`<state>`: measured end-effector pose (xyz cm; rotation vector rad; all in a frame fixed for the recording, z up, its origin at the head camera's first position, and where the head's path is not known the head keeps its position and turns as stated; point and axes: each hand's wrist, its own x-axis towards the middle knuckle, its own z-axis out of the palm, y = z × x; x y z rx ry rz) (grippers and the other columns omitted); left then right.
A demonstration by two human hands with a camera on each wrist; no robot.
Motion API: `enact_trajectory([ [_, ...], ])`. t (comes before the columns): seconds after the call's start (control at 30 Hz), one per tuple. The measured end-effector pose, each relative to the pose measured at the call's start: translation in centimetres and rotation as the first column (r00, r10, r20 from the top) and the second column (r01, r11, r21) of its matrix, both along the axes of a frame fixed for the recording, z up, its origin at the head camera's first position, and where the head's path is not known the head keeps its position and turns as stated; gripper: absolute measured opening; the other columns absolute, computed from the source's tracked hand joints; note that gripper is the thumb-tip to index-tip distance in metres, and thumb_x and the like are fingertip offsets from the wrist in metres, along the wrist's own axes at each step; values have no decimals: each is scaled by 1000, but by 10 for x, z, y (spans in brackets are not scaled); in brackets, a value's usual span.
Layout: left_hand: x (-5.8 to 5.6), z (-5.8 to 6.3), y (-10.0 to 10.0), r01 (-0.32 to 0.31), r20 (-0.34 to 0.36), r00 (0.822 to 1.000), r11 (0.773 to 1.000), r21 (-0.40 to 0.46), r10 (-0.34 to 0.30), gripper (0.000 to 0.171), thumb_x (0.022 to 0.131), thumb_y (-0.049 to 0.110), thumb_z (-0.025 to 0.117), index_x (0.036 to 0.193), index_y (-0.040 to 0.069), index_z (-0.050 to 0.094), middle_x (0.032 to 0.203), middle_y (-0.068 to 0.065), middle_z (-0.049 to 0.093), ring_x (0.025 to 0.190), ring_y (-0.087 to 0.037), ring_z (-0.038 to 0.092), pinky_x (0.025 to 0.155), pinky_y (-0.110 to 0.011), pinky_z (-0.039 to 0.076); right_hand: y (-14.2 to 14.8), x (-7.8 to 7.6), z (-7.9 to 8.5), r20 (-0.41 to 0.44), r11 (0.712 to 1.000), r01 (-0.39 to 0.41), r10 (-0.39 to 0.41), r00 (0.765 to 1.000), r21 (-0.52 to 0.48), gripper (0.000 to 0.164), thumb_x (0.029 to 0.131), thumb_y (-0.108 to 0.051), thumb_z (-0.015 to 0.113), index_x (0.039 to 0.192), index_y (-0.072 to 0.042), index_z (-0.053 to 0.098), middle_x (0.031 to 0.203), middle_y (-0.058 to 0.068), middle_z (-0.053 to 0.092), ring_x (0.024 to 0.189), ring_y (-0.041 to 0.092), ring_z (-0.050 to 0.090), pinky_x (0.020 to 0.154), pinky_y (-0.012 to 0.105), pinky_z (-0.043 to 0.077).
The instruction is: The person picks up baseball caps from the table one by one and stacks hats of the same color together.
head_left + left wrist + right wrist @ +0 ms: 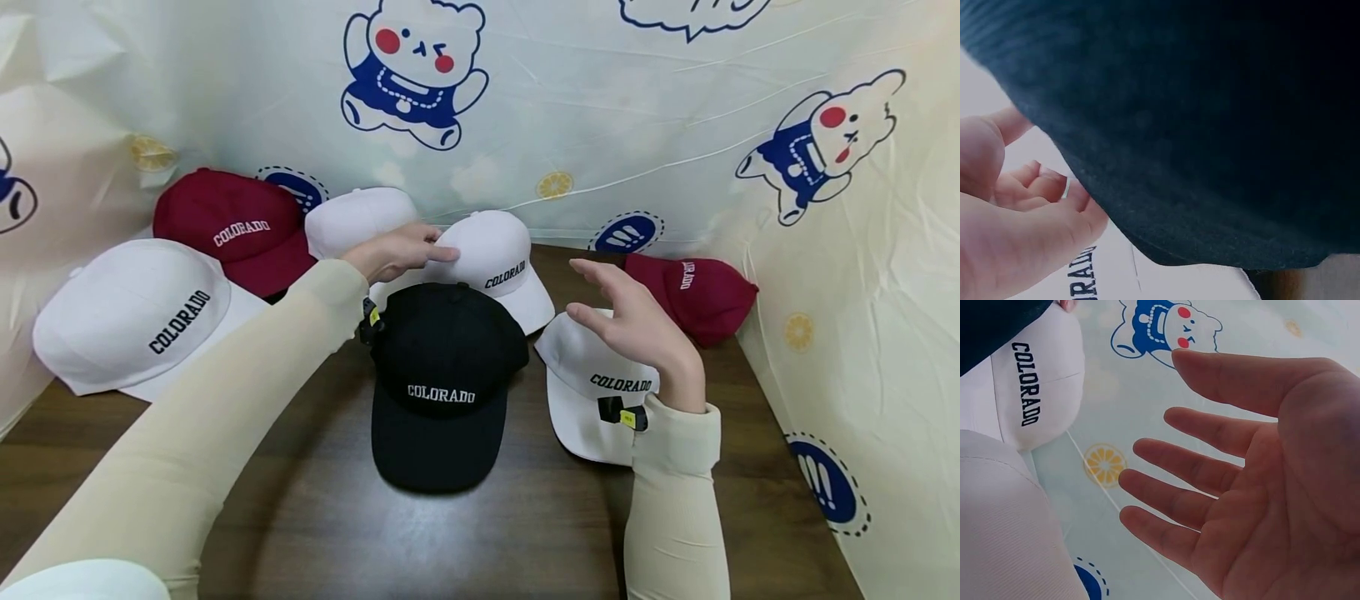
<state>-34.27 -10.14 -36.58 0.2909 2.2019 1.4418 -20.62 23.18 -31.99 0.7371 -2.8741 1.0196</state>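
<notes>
My left hand (395, 252) is over the white caps at the back, one finger stretched across the middle white cap (491, 250). In the left wrist view the left hand's (1029, 219) other fingers bend loosely; a dark cap brim hides some tips, and nothing shows gripped. The black cap (450, 358), lettered COLORADO, lies in front of it, brim toward me. My right hand (637, 321) hovers above the right white cap (592, 417). In the right wrist view the right hand's (1229, 469) fingers are spread, with nothing in the palm.
A dark red cap (232, 225) and a large white cap (135, 308) lie at left, with another white cap (360, 218) behind. A smaller red cap (705, 296) sits at right against the patterned curtain (600, 100). The brown table (315, 500) stretches in front.
</notes>
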Motion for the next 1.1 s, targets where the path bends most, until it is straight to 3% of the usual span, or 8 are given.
enact_trajectory([
  [0.1, 0, 2, 2, -16, -15, 1000, 1000, 20, 16, 29, 96, 25, 60, 104, 1, 47, 124, -9, 40, 115, -22, 37, 103, -41, 30, 1, 0, 1, 7, 1000, 7, -7, 1000, 2, 59, 92, -26, 64, 144, -17, 38, 144, 0, 40, 129, 21, 38, 102, 50, 36],
  [0.23, 1, 7, 6, -33, -24, 999, 997, 72, 34, 34, 96, 27, 60, 119, 5, 49, 130, -8, 42, 118, -22, 40, 102, -41, 32, 1, 0, 1, 13, 1000, 15, -15, 1000, 2, 59, 92, -26, 65, 144, -18, 39, 144, 1, 40, 128, 20, 38, 102, 51, 37],
  [0.33, 3, 15, 10, -49, -43, 998, 994, 96, 53, 39, 96, 29, 59, 128, 9, 48, 134, -5, 43, 119, -21, 42, 103, -42, 34, 2, 0, 0, 7, 1000, 16, -16, 1000, 2, 58, 92, -26, 65, 143, -19, 39, 144, 1, 41, 128, 20, 39, 101, 50, 37],
  [0.6, 10, 40, 19, -75, -155, 983, 982, 175, 102, 41, 96, 26, 59, 133, 12, 48, 132, -4, 47, 114, -20, 47, 100, -42, 38, 7, 1, 3, -23, 1000, 22, -22, 999, -9, 58, 92, -28, 65, 143, -18, 40, 142, 1, 42, 126, 22, 42, 101, 50, 38],
  [0.73, 15, 51, 23, -79, -183, 976, 971, 225, 122, 47, 96, 27, 59, 139, 16, 45, 135, -1, 47, 117, -18, 46, 103, -40, 35, 10, 1, 4, -31, 999, 30, -31, 999, -27, 57, 92, -27, 65, 143, -21, 40, 142, 2, 43, 126, 24, 42, 102, 51, 37],
  [0.9, 20, 65, 28, -74, -224, 963, 949, 308, 148, 43, 95, 25, 61, 135, 15, 49, 133, -1, 50, 116, -17, 47, 103, -37, 36, 13, 2, 7, -48, 997, 34, -37, 998, -69, 57, 92, -22, 65, 143, -21, 41, 140, 2, 44, 127, 23, 42, 103, 50, 35],
  [1.1, 29, 83, 35, -37, -241, 961, 924, 381, 138, 47, 91, 29, 64, 135, 20, 50, 132, 1, 51, 115, -19, 48, 103, -40, 37, 10, 14, 22, -68, 993, 57, -64, 996, -100, 55, 92, -12, 63, 143, -12, 40, 141, 7, 43, 127, 26, 42, 104, 49, 34],
])
